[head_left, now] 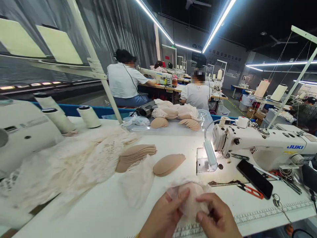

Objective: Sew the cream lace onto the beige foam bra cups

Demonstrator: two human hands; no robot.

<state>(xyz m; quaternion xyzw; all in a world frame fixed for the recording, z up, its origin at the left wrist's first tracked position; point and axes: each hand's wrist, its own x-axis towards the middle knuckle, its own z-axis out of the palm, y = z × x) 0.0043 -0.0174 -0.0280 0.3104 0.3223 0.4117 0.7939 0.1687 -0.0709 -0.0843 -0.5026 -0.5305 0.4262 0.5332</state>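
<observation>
head view: the left hand [168, 211] is pinching a thin sheer cloth [192, 195] between a closed thumb and curled fingers, low at the table's near edge. the right hand [216, 211] is curling at its other side, index and thumb slightly parted; how firmly they are gripping, i cannot tell. from over here, the cloth could be puckering or slipping, being so fine and bunched. a nail could be snagging it. a dragging sleeve or wrist could be catching the loose sheer piece [137, 180] and upsetting the fanned beige stack [138, 152] it is touching. counting up: two hands are working one cloth; two beige stacks are lying on the table, the second being the oval stack [169, 163]; three thread cones [89, 116] are standing at left; one phone [255, 178] is lying beside red-handled snips [251, 191].
</observation>
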